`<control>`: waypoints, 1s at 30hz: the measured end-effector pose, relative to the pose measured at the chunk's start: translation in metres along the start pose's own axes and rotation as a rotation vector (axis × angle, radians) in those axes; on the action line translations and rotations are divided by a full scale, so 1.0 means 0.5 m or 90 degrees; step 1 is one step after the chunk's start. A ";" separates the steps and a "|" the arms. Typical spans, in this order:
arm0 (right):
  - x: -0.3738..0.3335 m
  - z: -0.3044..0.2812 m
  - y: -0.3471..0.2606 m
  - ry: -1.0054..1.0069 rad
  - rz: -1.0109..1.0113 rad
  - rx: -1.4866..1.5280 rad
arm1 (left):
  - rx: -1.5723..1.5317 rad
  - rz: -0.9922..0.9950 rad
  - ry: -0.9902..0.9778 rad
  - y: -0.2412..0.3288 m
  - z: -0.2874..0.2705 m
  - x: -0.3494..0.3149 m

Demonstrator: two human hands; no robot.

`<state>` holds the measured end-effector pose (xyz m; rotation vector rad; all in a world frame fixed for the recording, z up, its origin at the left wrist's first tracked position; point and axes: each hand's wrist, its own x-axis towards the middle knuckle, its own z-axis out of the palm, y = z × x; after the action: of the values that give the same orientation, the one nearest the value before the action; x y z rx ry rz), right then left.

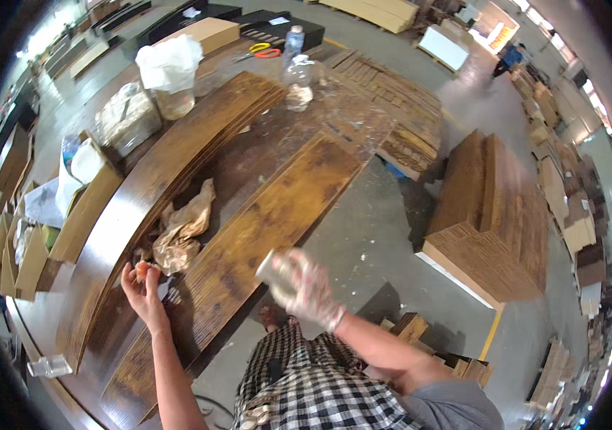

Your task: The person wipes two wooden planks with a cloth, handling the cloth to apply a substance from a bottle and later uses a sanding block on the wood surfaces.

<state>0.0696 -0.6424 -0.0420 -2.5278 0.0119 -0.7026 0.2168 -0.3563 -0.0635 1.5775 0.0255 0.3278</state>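
My bare left hand is over the workbench, its fingers closed around a small orange-red thing whose kind I cannot make out. On my right hand is a white glove with red marks; its fingers grip a pale, flat-sided block, slightly blurred. Beneath and between my hands lies a brown wood-grain board, running diagonally across the bench. Crumpled brown paper rests beside it, close to my left hand. A stack of long, glossy dark-brown boards lies to the left.
Left of the boards stand cardboard boxes and a plastic-wrapped bundle. Scissors and a water bottle are at the far end of the bench. A large board stack stands on the floor to the right. A person is far off.
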 end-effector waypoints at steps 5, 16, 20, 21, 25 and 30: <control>0.034 -0.016 0.072 0.008 0.094 -0.120 | 0.002 -0.008 -0.014 -0.010 -0.003 0.011; 0.012 -0.001 -0.017 0.070 0.015 -0.123 | 0.007 0.006 -0.027 -0.005 -0.048 0.009; -0.078 0.061 -0.173 -0.031 -0.019 0.004 | 0.006 0.009 0.004 0.043 -0.194 -0.009; -0.119 0.091 -0.224 -0.056 -0.059 0.035 | 0.056 0.009 0.023 0.040 -0.245 -0.006; -0.138 0.115 -0.307 -0.099 -0.025 0.111 | 0.103 0.011 0.071 0.033 -0.460 -0.024; -0.079 0.103 -0.225 0.071 0.103 -0.072 | 0.186 0.008 0.060 0.030 -0.588 -0.044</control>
<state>0.0463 -0.5145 -0.0450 -2.5546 0.2992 -0.7956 0.1276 -0.0752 -0.0538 1.8500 0.1427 0.4230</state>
